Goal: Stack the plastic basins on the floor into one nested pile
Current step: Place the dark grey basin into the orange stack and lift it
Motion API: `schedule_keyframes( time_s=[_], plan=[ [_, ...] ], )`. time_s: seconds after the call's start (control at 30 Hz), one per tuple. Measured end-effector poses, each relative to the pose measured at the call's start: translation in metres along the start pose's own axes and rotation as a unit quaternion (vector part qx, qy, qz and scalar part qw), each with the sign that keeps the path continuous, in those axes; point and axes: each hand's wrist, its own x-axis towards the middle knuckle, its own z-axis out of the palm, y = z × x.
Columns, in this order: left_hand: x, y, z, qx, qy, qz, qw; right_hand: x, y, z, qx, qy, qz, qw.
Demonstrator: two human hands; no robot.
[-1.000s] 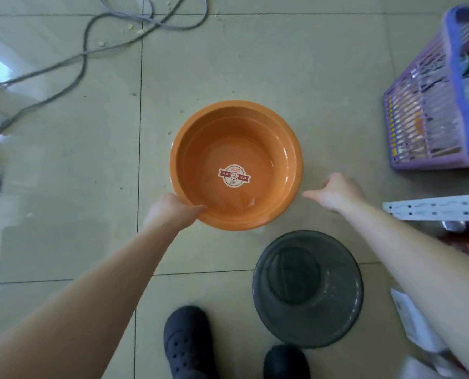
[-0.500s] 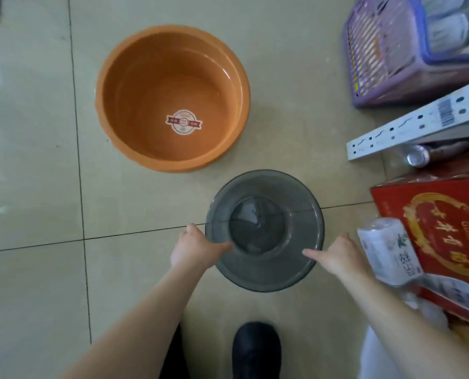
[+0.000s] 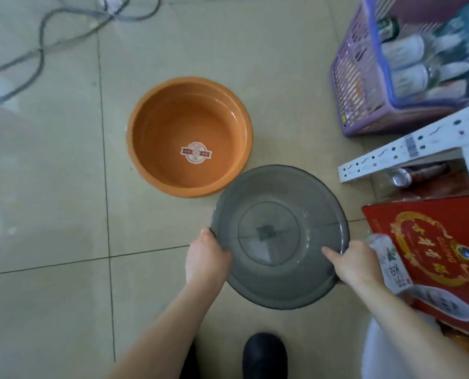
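Grey translucent basin (image 3: 279,236) sits between both hands, left hand (image 3: 207,258) clamped on its near-left rim, right hand (image 3: 356,265) on the near-right rim, each grip closed with thumb over the edge. Two-sided hold likely keeps it level for carrying. Whether it is lifted or on the floor (image 3: 50,214) is hard to tell; its far edge overlaps the orange basin (image 3: 189,138) in view. Orange basin lies just beyond and left of the hands, mouth up, ready to receive. Fingers under the rim hidden. Red box (image 3: 432,242) right of the right grip, cut off. Purple basket (image 3: 370,86) further off, blurred.
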Motion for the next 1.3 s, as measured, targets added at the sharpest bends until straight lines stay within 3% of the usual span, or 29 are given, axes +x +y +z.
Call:
schedule_keyframes(
  time_s=[0.2,0.43,0.63,0.93,1.17,1.3],
  plan=[
    [-0.003,0.043,-0.128,-0.009,0.054,0.017,0.998,-0.051,-0.111,-0.067,0.011,0.017,-0.075,0.997],
    [0.047,0.055,-0.217,0.029,0.117,0.029,0.992,-0.056,-0.226,-0.066,-0.027,0.023,-0.120,0.992],
    [0.102,0.043,-0.218,0.035,0.095,-0.020,0.995,-0.023,-0.270,-0.038,-0.072,0.014,-0.155,0.985],
    [0.226,0.032,-0.164,0.063,0.062,-0.028,0.996,0.074,-0.305,0.035,-0.094,0.040,-0.145,0.984],
    [0.242,0.015,-0.128,0.025,0.138,0.002,0.990,0.095,-0.292,0.083,-0.091,0.081,-0.190,0.974],
    [0.239,0.018,-0.139,-0.005,0.102,-0.031,0.994,0.095,-0.293,0.074,-0.050,0.030,-0.154,0.986]
  ],
)
